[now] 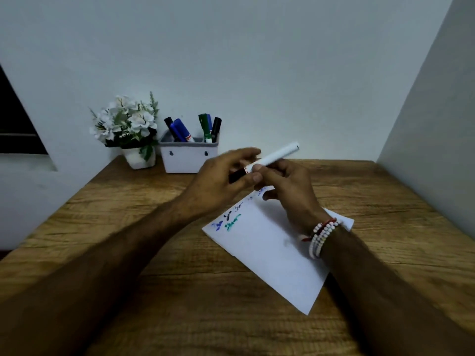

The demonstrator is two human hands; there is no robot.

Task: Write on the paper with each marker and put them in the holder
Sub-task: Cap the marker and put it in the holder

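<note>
Both hands hold one white marker above the far end of the paper. My right hand grips the white barrel, and my left hand pinches its black cap. The cap looks seated on the barrel. The paper lies slanted on the wooden table and carries blue, green and black scribbles along its upper left edge. A white holder stands at the back by the wall with several capped markers in it, black, blue and green.
A white pot of white artificial flowers stands just left of the holder. Walls close the table at the back and on the right. A beaded bracelet is on my right wrist. The table's left edge drops off near a dark window.
</note>
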